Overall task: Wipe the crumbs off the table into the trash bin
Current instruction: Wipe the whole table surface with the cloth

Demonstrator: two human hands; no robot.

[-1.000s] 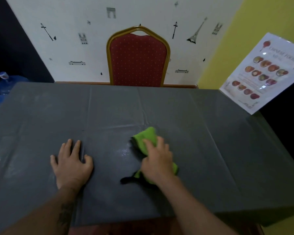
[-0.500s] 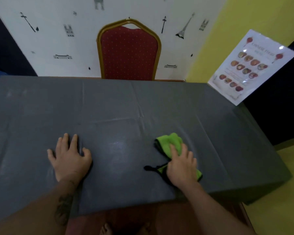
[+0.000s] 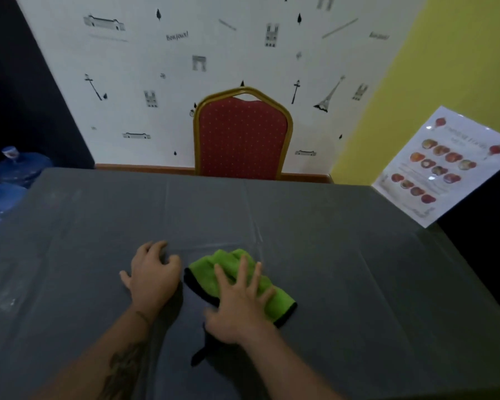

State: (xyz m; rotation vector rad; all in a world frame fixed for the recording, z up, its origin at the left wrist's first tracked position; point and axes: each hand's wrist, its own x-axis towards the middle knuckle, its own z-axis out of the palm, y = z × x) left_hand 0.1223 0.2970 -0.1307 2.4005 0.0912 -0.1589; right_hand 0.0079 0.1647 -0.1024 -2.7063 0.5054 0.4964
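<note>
Item: green cloth (image 3: pixel 240 277), soft and napped like microfibre, dark-bound at the edge, folded into a rough pad. We find it on the worktop (image 3: pixel 358 255) near the front edge, a little right of centre, with a dark corner trailing toward us.

Right hand (image 3: pixel 238 301): laid flat on the cloth, fingers straight and spread, gripping nothing. We judge the spread palm is meant to press a broad patch of pile against the surface so it drags fine crumbs along.

Left hand (image 3: pixel 152 277): just beside the cloth, palm down on the worktop, fingers loosely bent and holding nothing. We take it as a brace, and perhaps a way of keeping the cover from sliding.

Worktop cover: dark grey sheet, smooth, slightly glossy, marked with fold creases. Pale dusty smears show at the left; we cannot pick out single crumbs.

Trash bin: not in view, so we cannot say which edge the sweep must reach.

Surroundings: a red padded chair (image 3: pixel 241 140) with gilt frame at the far side; white wall with printed Paris motifs; a glossy laminated food menu (image 3: pixel 442 168) at the right; blue water bottles (image 3: pixel 15 171) at the left.
</note>
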